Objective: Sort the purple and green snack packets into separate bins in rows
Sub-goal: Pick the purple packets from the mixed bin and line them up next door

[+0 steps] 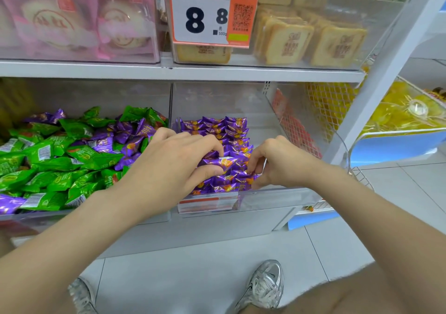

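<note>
Two hands tidy purple packets in the right bin.

Nearest, a grey shoe [265, 284] stands on the tiled floor [193, 265], and two bare forearms reach up to the lower shelf. The left hand [178, 161] pinches one purple packet [218, 161] between thumb and fingers, just above the rows of purple packets [217, 126] in the clear right bin [265, 200]. The right hand [272, 161] curls its fingers down onto the right end of those rows; whether it grips one cannot be told. The left bin [96, 94], beside it, holds a loose heap of green packets [55, 161] mixed with purple ones. Beyond, on the upper shelf [169, 70], a price tag [202, 12] hangs in front of wrapped toast slices [287, 41].
</note>
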